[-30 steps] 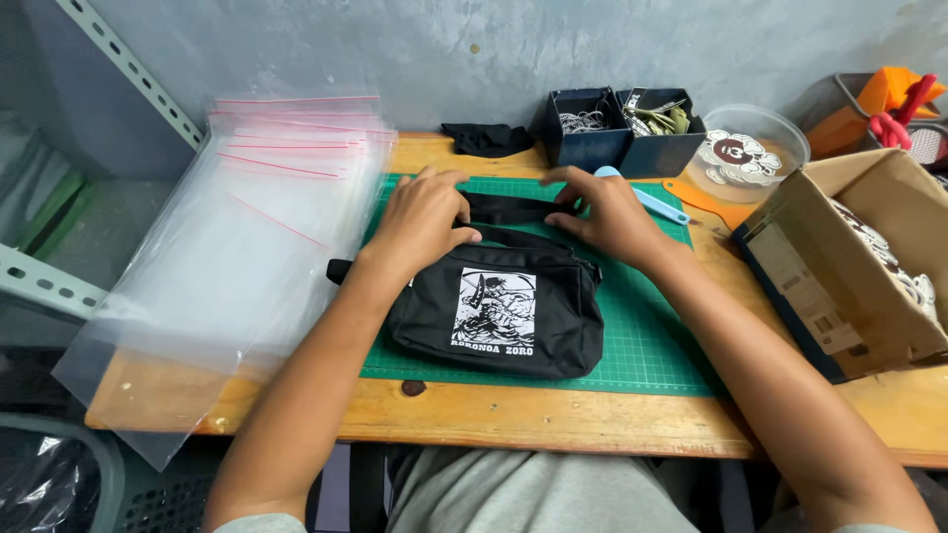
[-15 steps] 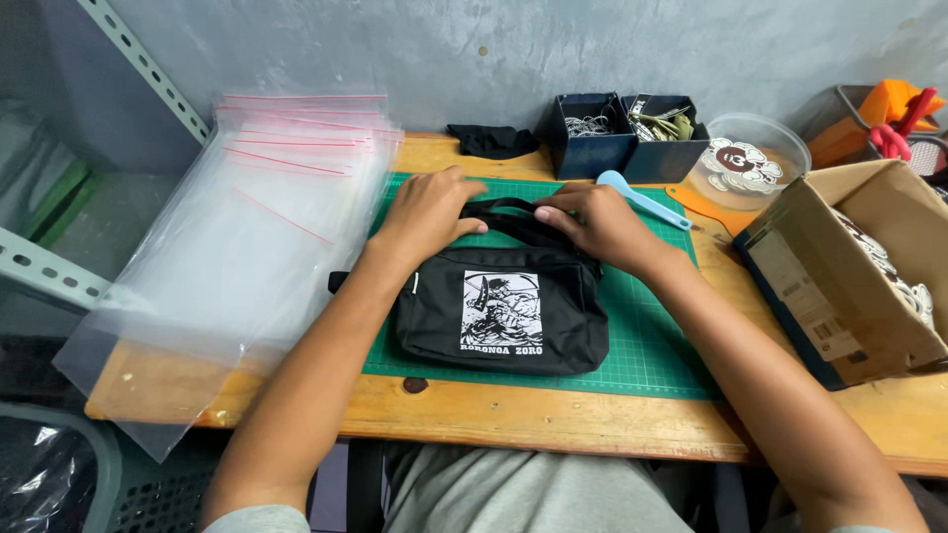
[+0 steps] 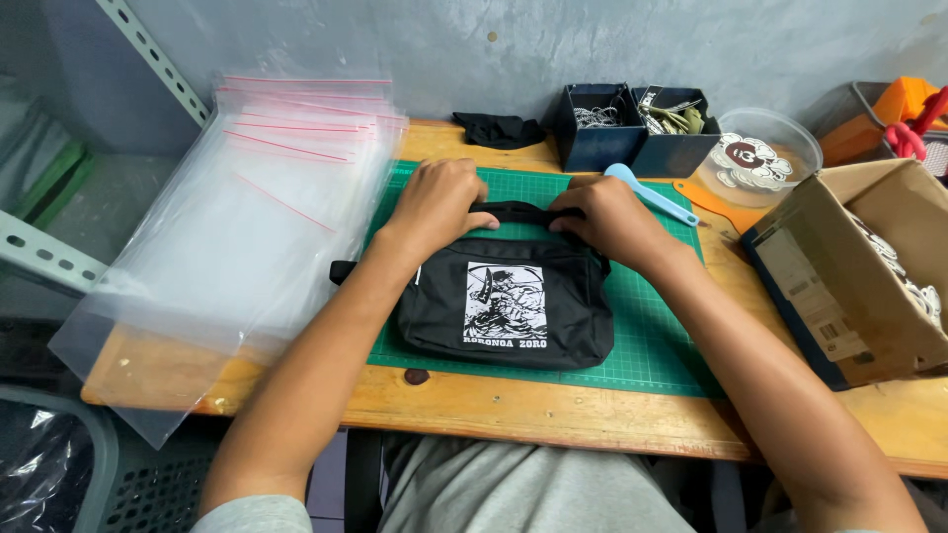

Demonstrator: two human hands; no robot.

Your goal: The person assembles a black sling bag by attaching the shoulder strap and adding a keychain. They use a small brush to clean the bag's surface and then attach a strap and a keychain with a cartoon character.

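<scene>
The black pouch bag [image 3: 506, 314] lay flat on the green cutting mat [image 3: 652, 336], print side up, near the front edge of the wooden table [image 3: 553, 410]. Both hands rested at its upper edge: the left hand [image 3: 437, 202] was curled over the folded black strap [image 3: 521, 211], fingers closed down on it, and the right hand [image 3: 604, 219] pressed the same strap from the other end, its fingers bent and pinching the webbing. The step in hand looked like gathering the strap into a tidy bundle along the top of the bag. To do it well, the folds probably needed to stay even and lie within the bag's width, with both hands holding the bundle flat so it could not spring open. A loose tail of strap [image 3: 343, 271] poked out at the bag's left side and seemed to want tucking in. The stack of clear zip bags [image 3: 247, 217] sat just beside the mat on the left, and a blue scoop [image 3: 652, 195] lay near the right hand, close enough to be nudged.
</scene>
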